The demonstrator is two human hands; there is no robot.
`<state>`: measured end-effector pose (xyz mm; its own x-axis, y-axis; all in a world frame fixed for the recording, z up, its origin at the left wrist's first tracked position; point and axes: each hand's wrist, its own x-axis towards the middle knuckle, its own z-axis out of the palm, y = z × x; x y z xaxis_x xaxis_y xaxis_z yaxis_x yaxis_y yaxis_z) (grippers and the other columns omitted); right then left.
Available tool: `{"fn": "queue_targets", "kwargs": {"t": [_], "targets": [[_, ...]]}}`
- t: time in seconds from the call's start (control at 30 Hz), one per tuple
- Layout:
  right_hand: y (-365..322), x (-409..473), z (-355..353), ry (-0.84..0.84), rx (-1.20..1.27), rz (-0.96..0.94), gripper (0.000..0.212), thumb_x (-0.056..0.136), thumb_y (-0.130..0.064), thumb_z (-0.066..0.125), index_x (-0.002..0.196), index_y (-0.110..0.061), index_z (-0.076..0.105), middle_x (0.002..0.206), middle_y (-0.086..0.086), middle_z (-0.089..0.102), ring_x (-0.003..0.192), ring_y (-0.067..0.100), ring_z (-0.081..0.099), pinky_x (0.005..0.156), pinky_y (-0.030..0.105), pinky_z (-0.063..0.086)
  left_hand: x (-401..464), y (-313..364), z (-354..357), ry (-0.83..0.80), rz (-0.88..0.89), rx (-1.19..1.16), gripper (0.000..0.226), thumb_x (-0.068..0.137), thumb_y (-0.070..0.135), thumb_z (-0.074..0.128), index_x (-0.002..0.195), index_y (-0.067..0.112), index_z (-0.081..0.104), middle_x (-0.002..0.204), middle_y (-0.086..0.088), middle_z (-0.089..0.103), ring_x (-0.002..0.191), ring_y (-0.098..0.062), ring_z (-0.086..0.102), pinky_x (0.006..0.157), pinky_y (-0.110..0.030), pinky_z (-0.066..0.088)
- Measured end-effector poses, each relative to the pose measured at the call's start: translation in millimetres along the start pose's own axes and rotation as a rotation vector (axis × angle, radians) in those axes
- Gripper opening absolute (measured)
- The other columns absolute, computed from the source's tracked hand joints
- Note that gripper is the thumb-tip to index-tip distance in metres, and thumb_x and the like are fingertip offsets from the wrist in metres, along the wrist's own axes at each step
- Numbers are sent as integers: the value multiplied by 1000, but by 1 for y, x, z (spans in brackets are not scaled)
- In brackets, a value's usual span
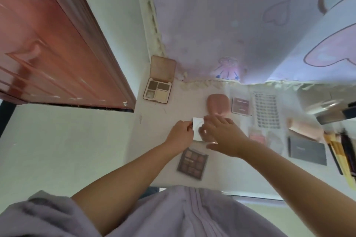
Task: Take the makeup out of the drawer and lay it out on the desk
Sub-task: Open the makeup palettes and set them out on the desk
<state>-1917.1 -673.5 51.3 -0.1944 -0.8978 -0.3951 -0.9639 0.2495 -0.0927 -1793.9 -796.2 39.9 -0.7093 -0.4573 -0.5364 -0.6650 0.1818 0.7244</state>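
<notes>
Both hands at mid-frame over the pale worktop (227, 171). Left hand (180, 133) curled, fingertips pinching the left edge of a small white compact (197, 128). Right hand (224, 136) over the compact's right side, fingers bent and partly hiding it; blurred, so cannot tell whether gripping or only touching. Compact itself at frame centre, whether lifted or resting on the worktop unclear.

Just below the hands, a closed nine-pan eyeshadow palette (192, 164), lying flat. Upper left of the worktop, an open four-pan palette (158, 91), lid propped up toward the fabric. Just above the right hand, a pink rounded case (217, 105); beside it to the right, a small mauve square palette (240, 105), then a clear sheet of false lashes (266, 109). Further right, a grey flat box (307, 152) and, at the frame's right edge, a bundle of yellow-handled brushes (341, 156).

Lilac printed curtain (231, 15) across the top of the frame; red-brown door (48, 48) upper left. Lilac garment (173, 215) along the bottom edge.
</notes>
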Motion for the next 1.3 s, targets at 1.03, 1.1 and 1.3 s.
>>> {"fn": "queue_targets", "kwargs": {"t": [1.03, 1.1, 1.3], "targets": [[-40, 3, -105, 461, 826, -54, 30, 69, -50, 71, 84, -38, 47, 97, -10, 55, 92, 10, 55, 78, 25, 50, -39, 36, -55, -500, 8, -1224, 54, 94, 46, 46, 135, 13, 45, 115, -8, 60, 96, -27, 57, 90, -44, 50], [-39, 4, -104, 438, 831, -51, 31, 69, -49, 71, 86, -38, 48, 98, -10, 56, 93, 9, 55, 80, 27, 51, -40, 35, -55, -502, 8, -1209, 55, 94, 47, 47, 137, 13, 45, 118, -8, 59, 95, -26, 60, 91, -44, 50], [-36, 10, -109, 309, 752, -49, 35, 75, -50, 69, 95, -30, 48, 96, -9, 58, 91, 11, 57, 78, 27, 50, -40, 42, -50, -464, 18, -1114, 49, 90, 50, 53, 129, 22, 55, 111, -5, 60, 87, -25, 58, 83, -39, 52]]}}
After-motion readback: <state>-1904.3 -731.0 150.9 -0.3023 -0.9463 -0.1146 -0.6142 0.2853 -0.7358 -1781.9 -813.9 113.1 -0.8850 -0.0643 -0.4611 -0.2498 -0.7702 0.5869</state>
